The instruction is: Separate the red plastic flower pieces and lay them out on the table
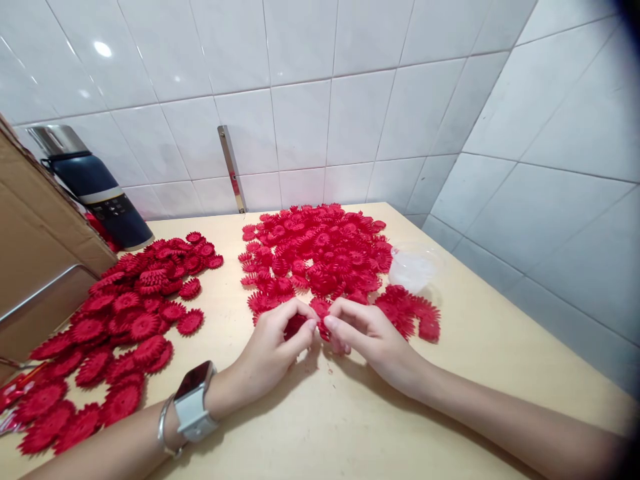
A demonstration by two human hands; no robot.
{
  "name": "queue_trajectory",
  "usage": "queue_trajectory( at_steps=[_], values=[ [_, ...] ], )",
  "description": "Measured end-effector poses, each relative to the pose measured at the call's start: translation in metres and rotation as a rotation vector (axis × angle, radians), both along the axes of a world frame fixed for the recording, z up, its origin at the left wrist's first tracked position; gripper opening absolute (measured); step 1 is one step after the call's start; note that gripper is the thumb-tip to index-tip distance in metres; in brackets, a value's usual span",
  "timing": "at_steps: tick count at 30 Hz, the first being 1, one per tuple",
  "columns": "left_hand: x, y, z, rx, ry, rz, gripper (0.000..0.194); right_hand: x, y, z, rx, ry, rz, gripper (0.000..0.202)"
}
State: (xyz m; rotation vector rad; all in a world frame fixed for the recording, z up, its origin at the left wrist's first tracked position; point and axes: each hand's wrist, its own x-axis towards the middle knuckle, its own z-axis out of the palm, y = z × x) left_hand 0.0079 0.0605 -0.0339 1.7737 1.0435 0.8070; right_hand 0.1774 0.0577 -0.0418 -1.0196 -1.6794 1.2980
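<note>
My left hand (280,340), with a watch (195,393) and a bangle on the wrist, has thumb and forefinger pinched together. Opposite it, my right hand (370,337) is closed in a similar pinch. Between the fingertips is a small red toothed-edge fabric piece (324,327), mostly covered by the fingers. Just beyond my hands spreads a large heap of red toothed fabric pieces (325,247). A few more red pieces (429,327) lie near my right hand.
At the left lies a second pile of red rosette-like discs (145,325). A dark blue thermos (107,193) and a cardboard box (45,213) stand behind it. Clear plastic (413,269) lies right of the heap. A metal strip (231,167) leans on the tiled wall (300,127).
</note>
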Motion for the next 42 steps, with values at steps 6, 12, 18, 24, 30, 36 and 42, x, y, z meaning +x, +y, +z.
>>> queue_trajectory(
  at_steps=[6, 12, 18, 24, 30, 36, 42],
  values=[
    [0.0, 0.002, -0.001, 0.027, 0.018, 0.107, 0.014, -0.002, 0.0, 0.0, 0.0, 0.034, -0.024, 0.017],
    [-0.002, 0.009, -0.005, 0.08, 0.035, 0.27, 0.014, -0.002, -0.001, 0.002, -0.005, 0.047, -0.079, 0.017],
    [-0.005, 0.017, -0.009, 0.076, 0.001, 0.39, 0.015, -0.001, -0.005, -0.001, 0.083, -0.096, -0.017, 0.018],
    [-0.002, 0.013, -0.006, 0.069, -0.054, 0.36, 0.017, -0.002, -0.003, 0.0, 0.056, -0.077, -0.139, 0.028],
    [0.001, 0.008, -0.001, 0.12, -0.176, 0.349, 0.022, -0.002, -0.003, 0.0, 0.121, -0.069, -0.126, 0.02],
    [0.0, 0.006, -0.004, 0.162, -0.241, 0.357, 0.019, -0.002, -0.006, -0.002, 0.504, -0.249, -0.002, 0.011],
    [-0.001, 0.005, -0.007, 0.149, -0.21, 0.267, 0.029, -0.005, -0.008, -0.006, 0.713, -0.318, -0.01, 0.013]
  ],
)
